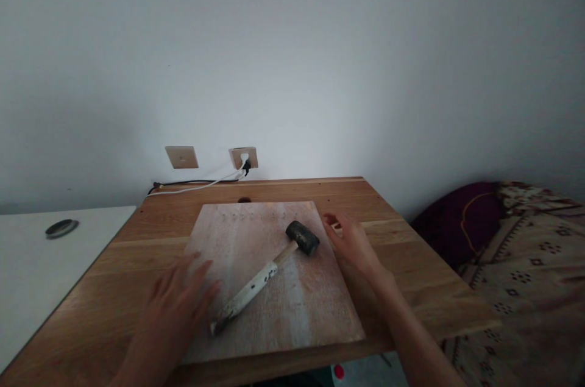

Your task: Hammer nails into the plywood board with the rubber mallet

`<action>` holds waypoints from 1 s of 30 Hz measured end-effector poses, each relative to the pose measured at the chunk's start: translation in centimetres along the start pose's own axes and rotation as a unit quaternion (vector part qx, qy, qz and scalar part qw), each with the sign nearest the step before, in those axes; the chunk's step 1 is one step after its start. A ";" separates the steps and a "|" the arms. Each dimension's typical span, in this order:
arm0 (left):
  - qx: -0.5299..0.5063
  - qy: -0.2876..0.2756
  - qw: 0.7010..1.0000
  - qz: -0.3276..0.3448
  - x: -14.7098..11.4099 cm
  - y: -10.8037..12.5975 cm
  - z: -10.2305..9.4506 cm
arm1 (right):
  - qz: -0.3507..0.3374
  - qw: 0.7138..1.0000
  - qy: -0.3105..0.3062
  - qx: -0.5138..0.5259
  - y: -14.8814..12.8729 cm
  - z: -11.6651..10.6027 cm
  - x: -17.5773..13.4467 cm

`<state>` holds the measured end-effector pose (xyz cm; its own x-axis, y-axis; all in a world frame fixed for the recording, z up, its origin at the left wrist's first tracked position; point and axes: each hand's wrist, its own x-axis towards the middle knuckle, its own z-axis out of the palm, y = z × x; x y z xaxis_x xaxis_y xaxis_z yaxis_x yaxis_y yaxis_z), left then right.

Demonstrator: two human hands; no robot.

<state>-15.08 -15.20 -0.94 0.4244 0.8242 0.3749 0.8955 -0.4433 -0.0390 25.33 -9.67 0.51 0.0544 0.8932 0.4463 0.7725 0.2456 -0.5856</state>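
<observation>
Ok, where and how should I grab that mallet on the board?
Probably grip the mallet by its white handle section, coming from above at the near left: the handle is long and slim, slanting that way, away from the bulky black head.

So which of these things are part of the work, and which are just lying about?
Likely in use, near left hand and right hand:
mallet
board beneath it

Likely just lying about:
dark round object
white cable
purple fabric
patterned fabric
</observation>
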 end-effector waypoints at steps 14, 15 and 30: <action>-0.052 -0.057 0.996 -0.046 0.7 1.7 4.0 | -0.057 0.979 -0.045 -0.192 3.6 -3.9 -11.2; -0.070 -0.061 0.995 -0.043 1.9 3.1 3.9 | -0.033 0.980 -0.028 -0.196 4.9 -4.5 -10.9; -0.247 -0.052 0.941 0.227 6.9 15.6 3.3 | 0.089 0.940 0.015 -0.328 18.0 -14.0 -12.7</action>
<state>2.32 -15.23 -2.04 0.7825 0.5286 0.3292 0.4578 -0.8467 0.2713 47.39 -21.87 -6.27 0.2295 0.8852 0.4047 0.9731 -0.2008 -0.1127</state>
